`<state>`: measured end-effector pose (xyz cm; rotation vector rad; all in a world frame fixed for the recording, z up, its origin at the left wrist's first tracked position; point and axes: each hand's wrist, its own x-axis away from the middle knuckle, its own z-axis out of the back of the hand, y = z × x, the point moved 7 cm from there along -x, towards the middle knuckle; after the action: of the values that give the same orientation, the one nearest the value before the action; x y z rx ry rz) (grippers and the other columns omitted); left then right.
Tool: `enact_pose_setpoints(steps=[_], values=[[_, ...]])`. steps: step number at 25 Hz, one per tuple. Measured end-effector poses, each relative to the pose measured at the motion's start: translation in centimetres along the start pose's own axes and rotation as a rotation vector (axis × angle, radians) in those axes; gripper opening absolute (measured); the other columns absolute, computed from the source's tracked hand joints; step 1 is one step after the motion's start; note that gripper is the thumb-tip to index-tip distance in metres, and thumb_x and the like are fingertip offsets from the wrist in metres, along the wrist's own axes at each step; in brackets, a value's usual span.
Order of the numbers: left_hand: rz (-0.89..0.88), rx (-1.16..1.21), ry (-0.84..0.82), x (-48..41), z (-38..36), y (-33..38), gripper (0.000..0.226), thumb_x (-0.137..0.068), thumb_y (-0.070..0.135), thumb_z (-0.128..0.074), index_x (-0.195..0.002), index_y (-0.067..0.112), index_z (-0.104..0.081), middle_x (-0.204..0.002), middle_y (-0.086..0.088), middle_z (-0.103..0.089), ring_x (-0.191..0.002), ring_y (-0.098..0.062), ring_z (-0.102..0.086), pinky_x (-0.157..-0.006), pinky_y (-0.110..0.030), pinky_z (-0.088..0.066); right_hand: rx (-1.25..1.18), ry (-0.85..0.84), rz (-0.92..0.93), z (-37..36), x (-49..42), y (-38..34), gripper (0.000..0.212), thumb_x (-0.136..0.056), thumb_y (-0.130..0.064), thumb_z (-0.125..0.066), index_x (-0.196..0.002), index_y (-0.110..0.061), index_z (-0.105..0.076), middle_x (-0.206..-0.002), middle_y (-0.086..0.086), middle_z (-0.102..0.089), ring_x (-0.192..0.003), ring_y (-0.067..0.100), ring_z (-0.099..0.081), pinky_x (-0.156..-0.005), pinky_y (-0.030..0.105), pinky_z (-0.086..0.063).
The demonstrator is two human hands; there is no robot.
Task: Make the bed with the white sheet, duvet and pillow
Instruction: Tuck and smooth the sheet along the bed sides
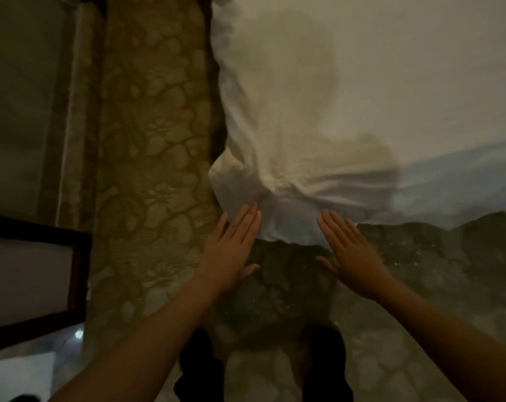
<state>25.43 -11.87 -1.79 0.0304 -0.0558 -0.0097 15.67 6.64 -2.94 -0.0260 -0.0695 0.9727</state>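
The white sheet (304, 117) covers the bed top and hangs bunched and wrinkled over the near left corner of the patterned mattress (153, 158). My left hand (231, 250) lies flat with straight fingers, its fingertips touching the sheet's hanging corner. My right hand (353, 256) is also flat with straight fingers, its fingertips at the sheet's lower edge, the palm over the mattress side. Neither hand grips anything. A white pillow (17, 378) shows at the bottom left on the floor side. No duvet is visible.
A dark wooden frame (78, 274), like a bedside table, stands at the left next to the mattress. Along the left side runs a curtain or wall strip (69, 111). My dark-clad legs (205, 369) stand close against the mattress corner.
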Motion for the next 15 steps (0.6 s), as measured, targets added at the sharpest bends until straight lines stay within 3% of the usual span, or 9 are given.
enact_pose_setpoints(steps=[4, 7, 9, 12, 15], values=[[0.091, 0.033, 0.077, -3.2, -0.4, 4.1, 0.110, -0.056, 0.049, -0.085, -0.142, -0.001, -0.036, -0.147, -0.018, -0.038, -0.138, -0.028, -0.031, -0.106, -0.048, -0.022, -0.009, 0.028, 0.070, 0.7, 0.7, 6.5, 0.075, -0.091, -0.059, -0.028, -0.145, -0.007, -0.024, -0.151, 0.012, -0.026, -0.140, 0.023, -0.022, -0.116, 0.035, -0.008], [0.171, 0.079, 0.164, -5.4, -1.7, 5.5, 0.101, -0.065, 0.048, -0.080, -0.141, -0.001, -0.037, -0.147, -0.019, -0.038, -0.136, -0.032, -0.036, -0.108, -0.046, -0.019, 0.048, 0.001, 0.217, -1.3, -0.4, 8.8, 0.078, -0.094, -0.064, -0.011, -0.146, -0.007, -0.021, -0.152, 0.012, -0.023, -0.140, 0.022, -0.017, -0.114, 0.037, -0.007], [0.154, 0.066, 0.156, -6.5, -3.2, 6.2, 0.105, -0.062, 0.047, -0.083, -0.143, 0.000, -0.035, -0.149, -0.019, -0.034, -0.137, -0.033, -0.034, -0.108, -0.046, -0.017, 0.117, 0.042, 0.273, -3.2, -2.0, 9.6, 0.081, -0.092, -0.065, -0.015, -0.147, -0.006, -0.018, -0.153, 0.014, -0.022, -0.141, 0.023, -0.014, -0.114, 0.038, -0.006], [0.142, -0.044, 0.177, -9.0, -5.5, 5.4, 0.107, -0.073, 0.048, -0.074, -0.150, 0.006, -0.013, -0.157, -0.014, -0.013, -0.145, -0.027, -0.013, -0.112, -0.040, 0.001, 0.165, 0.194, 0.273, -5.6, -5.5, 10.2, 0.085, -0.086, -0.062, -0.029, -0.148, -0.005, -0.016, -0.154, 0.015, -0.019, -0.143, 0.025, -0.012, -0.115, 0.039, -0.007], [0.162, -0.129, 0.203, -11.6, -7.4, 3.6, 0.102, -0.087, 0.053, -0.057, -0.149, 0.009, 0.012, -0.158, -0.010, 0.015, -0.146, -0.024, 0.010, -0.112, -0.037, 0.014, 0.177, 0.279, 0.323, -6.3, -8.4, 11.0, 0.085, -0.090, -0.067, -0.019, -0.151, -0.008, -0.009, -0.154, 0.013, -0.022, -0.145, 0.022, -0.006, -0.116, 0.037, -0.006]])
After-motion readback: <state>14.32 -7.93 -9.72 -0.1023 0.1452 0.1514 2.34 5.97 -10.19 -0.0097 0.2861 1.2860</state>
